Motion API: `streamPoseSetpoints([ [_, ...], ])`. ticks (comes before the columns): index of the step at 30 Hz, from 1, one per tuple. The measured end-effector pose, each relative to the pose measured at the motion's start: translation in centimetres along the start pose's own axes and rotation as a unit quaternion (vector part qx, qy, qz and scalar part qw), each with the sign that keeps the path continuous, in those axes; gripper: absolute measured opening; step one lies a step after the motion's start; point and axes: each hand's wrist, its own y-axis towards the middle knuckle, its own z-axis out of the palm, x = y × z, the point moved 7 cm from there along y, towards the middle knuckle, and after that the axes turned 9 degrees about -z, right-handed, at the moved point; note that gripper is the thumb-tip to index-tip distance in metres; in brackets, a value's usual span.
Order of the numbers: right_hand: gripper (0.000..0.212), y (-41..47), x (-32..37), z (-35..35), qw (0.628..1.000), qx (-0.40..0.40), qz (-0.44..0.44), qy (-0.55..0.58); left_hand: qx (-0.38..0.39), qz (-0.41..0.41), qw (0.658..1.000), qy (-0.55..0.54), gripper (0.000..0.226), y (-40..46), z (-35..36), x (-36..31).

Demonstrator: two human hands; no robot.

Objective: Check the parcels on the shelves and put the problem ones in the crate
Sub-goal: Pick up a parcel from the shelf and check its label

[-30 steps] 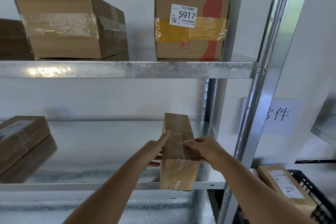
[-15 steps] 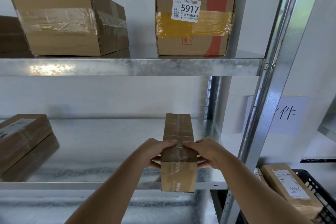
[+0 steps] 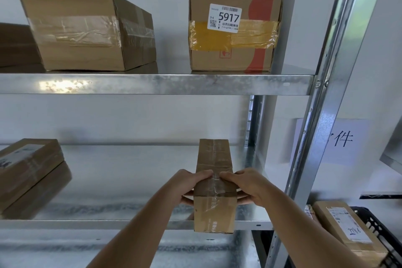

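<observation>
Head view, narrow parcel (image 3: 214, 189) between left hand (image 3: 189, 187) and right hand (image 3: 245, 187), both grips pinching it

Shelves of dull silver galvanised metal (image 3: 152, 84) with a mottled, faintly reflective finish. A narrow brown corrugated cardboard parcel (image 3: 214, 213), matt, sealed with wrinkled glossy clear tape. A square brown cardboard box (image 3: 233, 59) carries shiny yellow tape and a smooth white paper label (image 3: 225, 18). A black plastic lattice crate (image 3: 378, 227), matt. A handwritten white paper sign (image 3: 345, 139) on the wall.

White wall (image 3: 152, 115) behind steel uprights (image 3: 322, 115)
</observation>
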Motion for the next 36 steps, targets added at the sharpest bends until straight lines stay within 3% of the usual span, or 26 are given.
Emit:
streamPoseSetpoints([
  [7, 0.041, -0.2, -0.1, 0.3, 1.0, 0.012, -0.009, 0.025, 0.029, 0.026, 0.999, -0.011, 0.06, -0.4, 0.0, 0.0],
  [12, 0.035, 0.1, 1.4, 0.5, 0.998, 0.0, -0.053, 0.029, 0.035, 0.051, 0.997, -0.054, 0.045, -2.2, -0.5, -2.0],
  [16, 0.031, -0.1, 3.4, -0.3, 0.995, -0.006, -0.091, 0.047, 0.027, 0.058, 0.99, -0.123, 0.051, -2.8, -1.7, -3.6],
  [19, 0.041, 0.0, 3.3, -0.9, 0.993, -0.012, -0.107, 0.042, 0.019, 0.066, 0.983, -0.171, 0.054, -3.5, -2.2, -4.1],
  [23, 0.05, -0.6, 2.6, -1.2, 0.989, -0.015, -0.143, -0.037, 0.011, 0.051, 0.973, -0.223, 0.069, -3.6, -2.4, -3.1],
  [29, 0.026, -1.1, 1.0, -1.2, 0.995, -0.004, -0.097, 0.011, 0.007, 0.032, 0.977, -0.211, 0.081, -3.4, -1.8, -2.1],
  [33, 0.028, -1.4, 1.6, -2.4, 0.998, -0.026, -0.042, 0.04, 0.018, 0.025, 0.985, -0.172, 0.074, -3.8, -1.5, -3.2],
  [36, 0.032, -1.4, 3.1, -3.7, 0.998, -0.032, -0.027, 0.046, 0.037, 0.021, 0.991, -0.124, 0.088, -3.9, -1.6, -4.6],
])
